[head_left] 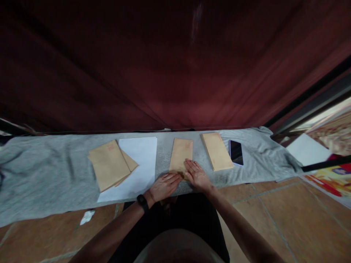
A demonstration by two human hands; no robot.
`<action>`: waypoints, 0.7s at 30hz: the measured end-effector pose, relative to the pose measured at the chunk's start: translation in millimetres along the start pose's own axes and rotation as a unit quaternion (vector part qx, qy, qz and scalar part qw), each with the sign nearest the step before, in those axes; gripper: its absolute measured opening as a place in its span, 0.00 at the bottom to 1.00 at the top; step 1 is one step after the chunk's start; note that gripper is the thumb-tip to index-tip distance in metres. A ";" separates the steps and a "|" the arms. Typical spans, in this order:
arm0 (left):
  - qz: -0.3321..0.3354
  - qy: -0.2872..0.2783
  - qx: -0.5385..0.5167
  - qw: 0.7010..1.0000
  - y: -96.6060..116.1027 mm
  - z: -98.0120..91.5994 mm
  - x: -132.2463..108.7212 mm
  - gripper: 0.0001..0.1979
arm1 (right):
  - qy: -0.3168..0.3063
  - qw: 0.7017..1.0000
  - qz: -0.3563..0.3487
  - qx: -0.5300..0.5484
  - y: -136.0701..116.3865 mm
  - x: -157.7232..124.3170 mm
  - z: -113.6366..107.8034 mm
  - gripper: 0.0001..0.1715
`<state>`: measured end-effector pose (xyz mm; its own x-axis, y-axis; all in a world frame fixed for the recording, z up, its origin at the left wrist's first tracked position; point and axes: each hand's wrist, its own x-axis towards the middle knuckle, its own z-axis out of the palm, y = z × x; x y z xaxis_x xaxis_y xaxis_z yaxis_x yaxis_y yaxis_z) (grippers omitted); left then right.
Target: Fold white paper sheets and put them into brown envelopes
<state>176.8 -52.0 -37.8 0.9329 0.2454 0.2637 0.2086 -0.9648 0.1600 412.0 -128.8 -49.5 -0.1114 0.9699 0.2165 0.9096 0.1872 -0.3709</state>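
Observation:
A brown paper envelope (180, 151) lies flat on the grey cloth in front of me. My left hand (166, 185), with a dark band on the wrist, rests at its near left corner, fingers stretched out. Across its near right part lies my right hand (197, 176), flat with the fingers extended. To the right is a neat stack of brown envelopes (217, 151). On the left, several more brown envelopes (109, 164) lie loosely overlapped on white paper sheets (145, 160).
The grey cloth (55, 160) covers a long narrow surface against a dark red panel (175, 73). A phone (236, 152) lies right of the stack. A white scrap (87, 216) is on the tiled floor (263, 212). A colourful printed package (333, 180) stands at far right.

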 end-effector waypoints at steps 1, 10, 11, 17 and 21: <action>-0.001 -0.001 -0.002 1.000 0.0 0.2 -0.2 0.18 | -0.002 1.000 -0.003 0.004 -4.4 -4.4 -0.7 0.32; -0.007 0.010 -0.031 0.999 -0.8 -1.7 1.2 0.18 | -0.038 0.997 -0.048 0.036 -32.3 -33.6 -9.4 0.32; -0.007 0.019 -0.041 0.999 -1.3 -2.5 1.8 0.17 | -0.039 0.997 -0.049 0.037 -33.5 -34.9 -9.5 0.32; -0.050 0.071 -0.107 0.990 -12.0 -7.5 21.0 0.16 | -0.035 0.998 -0.038 0.045 -34.8 -35.2 -8.2 0.31; -0.076 0.035 -0.075 0.994 -33.8 -3.8 54.2 0.24 | -0.031 0.998 -0.030 0.053 -35.3 -34.1 -8.8 0.31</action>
<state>219.1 -5.7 -25.3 0.8697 0.3987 0.2909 0.2950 -0.8925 0.3413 387.2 -169.9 -35.9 -0.1923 0.9636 0.1859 0.8539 0.2577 -0.4522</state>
